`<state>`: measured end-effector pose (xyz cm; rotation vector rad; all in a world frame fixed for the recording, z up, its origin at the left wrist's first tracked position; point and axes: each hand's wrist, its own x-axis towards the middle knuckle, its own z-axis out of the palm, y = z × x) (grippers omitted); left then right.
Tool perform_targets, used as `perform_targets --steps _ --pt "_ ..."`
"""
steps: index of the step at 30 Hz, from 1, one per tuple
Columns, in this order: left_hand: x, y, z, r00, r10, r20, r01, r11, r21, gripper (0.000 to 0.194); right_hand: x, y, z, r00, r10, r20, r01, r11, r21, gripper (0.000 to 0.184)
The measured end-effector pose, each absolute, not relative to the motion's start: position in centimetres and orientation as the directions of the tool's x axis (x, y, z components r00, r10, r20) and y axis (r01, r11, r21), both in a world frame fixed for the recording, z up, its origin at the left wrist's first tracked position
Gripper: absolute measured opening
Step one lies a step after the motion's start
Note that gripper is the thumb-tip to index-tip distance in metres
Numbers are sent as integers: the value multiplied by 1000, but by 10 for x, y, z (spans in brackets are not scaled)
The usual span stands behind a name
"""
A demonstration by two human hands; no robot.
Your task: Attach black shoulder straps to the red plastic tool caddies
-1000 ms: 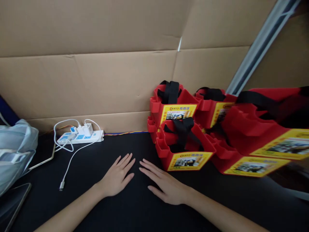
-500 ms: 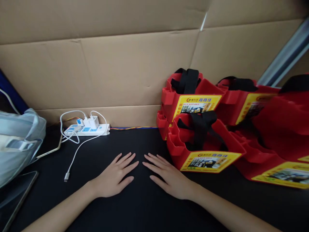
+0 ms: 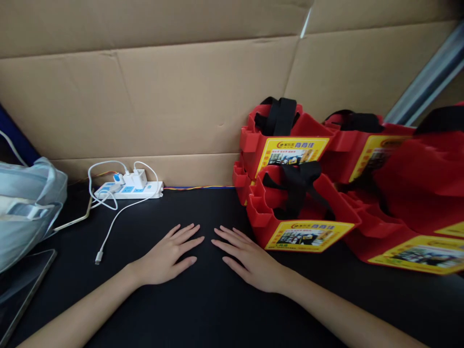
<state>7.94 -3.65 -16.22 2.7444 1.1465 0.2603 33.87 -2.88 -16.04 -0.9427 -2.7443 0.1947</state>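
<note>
My left hand (image 3: pixel 165 258) lies flat, palm down, on the black tabletop (image 3: pixel 203 314), its fingers spread and nothing in it. Across a small gap, my right hand (image 3: pixel 252 258) rests the same way, also holding nothing. Just beyond the right hand's wrist and knuckles stands a red plastic container (image 3: pixel 259 217) with black straps (image 3: pixel 293 188) and a yellow printed label (image 3: pixel 308 237). To the left of my left hand lies the free end of a white charging cable (image 3: pixel 98 257).
A white power strip (image 3: pixel 154 190) with plugs sits by the cardboard wall (image 3: pixel 174 101). On the left are a pale grey-blue bag (image 3: pixel 32 193) and a dark tablet-like device (image 3: pixel 21 290). More red containers (image 3: pixel 250 140) are stacked at right, near a metal post (image 3: pixel 427 72).
The whole view has shifted slightly, so everything sits a little higher and further left in the picture. Both hands keep their flat, spread pose on the tabletop.
</note>
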Motion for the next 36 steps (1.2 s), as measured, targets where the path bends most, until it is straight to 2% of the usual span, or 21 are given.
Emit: perform_targets --steps 4,6,8,10,11,13,16,19,21,23,24,25,26,28,30,33,36 --pt "80 -36 -165 698 709 96 692 -703 165 47 333 -42 -146 -814 513 274 536 844 12 41" --pt "80 -36 -166 703 705 97 690 -708 151 47 339 -49 -128 -811 425 402 518 840 158 41" --pt "79 -36 -166 702 704 108 689 -709 150 46 355 -54 -107 -704 420 573 632 739 235 40" --pt "79 -36 -167 700 704 122 687 -710 157 46 378 -57 -91 -515 521 680 808 559 184 36" --pt "79 -35 -167 700 703 126 685 -711 159 46 388 -58 -87 -456 572 681 849 508 142 33" --pt "78 -35 -169 703 699 131 680 -715 161 45 403 -62 -85 -426 637 643 849 526 41 24" --pt "78 -35 -170 678 711 187 684 -704 192 44 399 -73 -90 -455 626 633 743 659 -118 13" --pt "78 -41 -153 543 725 423 695 -671 257 39 368 -85 -95 -508 597 621 634 747 -199 13" --pt "79 -50 -125 355 659 664 690 -663 289 30 341 -90 -97 -566 575 590 574 789 -219 16" --pt "82 -59 -89 177 565 806 694 -652 305 20 315 -91 -97 -624 542 562 528 823 -209 21" --pt "85 -63 -71 178 581 794 708 -636 307 18 303 -92 -96 -654 522 548 513 838 -186 26" --pt "88 -66 -54 267 673 690 735 -605 306 19 292 -92 -94 -686 498 531 502 852 -151 30" --pt "92 -66 -41 367 773 518 773 -563 293 20 284 -91 -90 -714 481 508 499 859 -111 33" --pt "99 -62 -24 446 872 201 848 -484 216 21 276 -90 -77 -749 488 447 523 851 -54 34" --pt "106 -54 -20 435 901 2 895 -433 106 16 276 -84 -60 -741 564 364 584 809 -66 29" --pt "120 -42 -20 364 928 -76 930 -367 -26 10 282 -65 -35 -608 733 305 750 656 -81 25" --pt "130 -35 -18 298 951 -78 947 -305 -102 15 278 -39 -25 -425 851 309 893 451 -12 38"
